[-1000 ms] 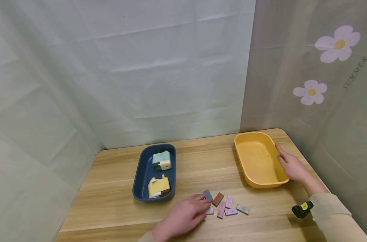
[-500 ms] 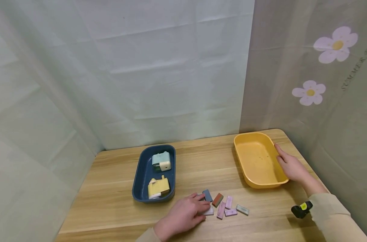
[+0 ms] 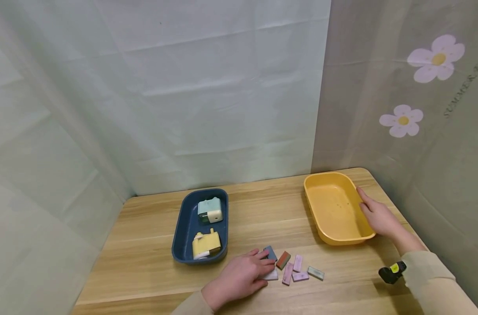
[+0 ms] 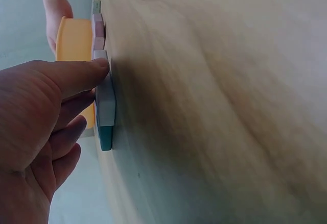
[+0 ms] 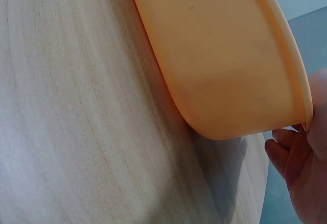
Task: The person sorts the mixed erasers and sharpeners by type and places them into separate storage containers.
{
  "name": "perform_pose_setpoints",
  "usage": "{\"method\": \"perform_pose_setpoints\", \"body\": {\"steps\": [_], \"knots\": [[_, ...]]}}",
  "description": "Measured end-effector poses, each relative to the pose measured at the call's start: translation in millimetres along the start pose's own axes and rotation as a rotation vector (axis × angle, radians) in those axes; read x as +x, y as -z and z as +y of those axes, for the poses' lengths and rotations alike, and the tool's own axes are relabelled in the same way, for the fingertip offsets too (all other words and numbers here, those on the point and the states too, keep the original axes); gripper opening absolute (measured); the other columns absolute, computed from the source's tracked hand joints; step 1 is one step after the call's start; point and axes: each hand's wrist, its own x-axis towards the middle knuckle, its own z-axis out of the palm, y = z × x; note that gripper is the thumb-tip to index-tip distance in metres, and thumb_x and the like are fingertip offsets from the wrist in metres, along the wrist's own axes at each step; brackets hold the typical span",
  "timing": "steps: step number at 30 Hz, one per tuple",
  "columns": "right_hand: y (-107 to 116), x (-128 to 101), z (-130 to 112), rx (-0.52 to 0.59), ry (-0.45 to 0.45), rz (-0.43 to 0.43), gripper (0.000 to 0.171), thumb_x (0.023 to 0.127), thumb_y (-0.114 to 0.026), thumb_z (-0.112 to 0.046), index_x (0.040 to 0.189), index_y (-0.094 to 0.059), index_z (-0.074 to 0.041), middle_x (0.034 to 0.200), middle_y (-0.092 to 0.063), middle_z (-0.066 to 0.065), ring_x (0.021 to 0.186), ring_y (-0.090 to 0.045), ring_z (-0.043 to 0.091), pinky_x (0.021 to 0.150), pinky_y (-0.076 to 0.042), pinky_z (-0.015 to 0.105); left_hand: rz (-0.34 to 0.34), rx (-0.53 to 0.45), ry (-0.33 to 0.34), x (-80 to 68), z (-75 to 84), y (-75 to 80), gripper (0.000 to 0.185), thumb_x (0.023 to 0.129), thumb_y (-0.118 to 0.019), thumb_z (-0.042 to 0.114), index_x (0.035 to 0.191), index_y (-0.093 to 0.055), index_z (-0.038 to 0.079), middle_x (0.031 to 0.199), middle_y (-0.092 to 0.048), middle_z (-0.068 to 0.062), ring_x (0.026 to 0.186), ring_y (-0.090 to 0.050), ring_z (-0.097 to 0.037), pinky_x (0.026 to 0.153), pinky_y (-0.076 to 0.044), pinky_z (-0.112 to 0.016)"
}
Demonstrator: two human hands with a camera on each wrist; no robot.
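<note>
My left hand (image 3: pixel 242 275) lies over the left end of a loose group of erasers, fingers spread forward. Under and beside its fingertips show a white eraser (image 3: pixel 271 275) and a blue eraser (image 3: pixel 270 253). In the left wrist view the thumb touches the end of the white eraser (image 4: pixel 106 101), and a teal eraser (image 4: pixel 106 138) sits beyond it. My right hand (image 3: pixel 379 218) grips the right rim of a yellow plastic bin (image 3: pixel 335 205), thumb on the inside. In the right wrist view the curled fingers (image 5: pixel 278 152) show outside the bin wall.
Right of the left hand lie a red-and-grey eraser (image 3: pixel 283 260), several pink erasers (image 3: pixel 287 274) and a grey-green eraser (image 3: pixel 315 273). A navy bin (image 3: pixel 183 232) at the left holds a pale blue sharpener (image 3: pixel 210 210) and a yellow sharpener (image 3: pixel 206 244). Curtains (image 3: pixel 223 87) stand behind the table (image 3: pixel 144 245).
The left hand's fingers have shifted very slightly over the erasers. My right hand keeps its hold on the yellow bin, and the other things have stayed in place.
</note>
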Motion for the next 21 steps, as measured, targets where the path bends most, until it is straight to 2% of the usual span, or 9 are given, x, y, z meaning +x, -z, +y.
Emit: {"method": "perform_pose_setpoints", "body": {"steps": [10, 21], "knots": [[-0.5, 0.0, -0.3, -0.014, 0.015, 0.013, 0.059, 0.118, -0.035, -0.020, 0.168, -0.014, 0.003, 0.164, -0.025, 0.040, 0.145, -0.035, 0.062, 0.114, -0.032, 0.075, 0.019, 0.075, -0.032, -0.2, -0.9, -1.9, 0.039, 0.105, -0.071, 0.035, 0.139, -0.073, 0.016, 0.155, -0.059, 0.003, 0.148, -0.049, -0.015, 0.121, -0.042, -0.037], [0.4, -1.7, -2.4, -0.006, 0.003, 0.002, 0.059, 0.118, -0.034, -0.020, 0.168, -0.012, 0.003, 0.164, -0.023, 0.040, 0.146, -0.033, 0.063, 0.115, -0.030, 0.076, 0.026, 0.020, -0.004, -0.5, 1.2, -3.9, 0.034, 0.103, -0.073, 0.028, 0.136, -0.076, 0.019, 0.155, -0.059, 0.001, 0.147, -0.050, -0.015, 0.121, -0.043, -0.037]]}}
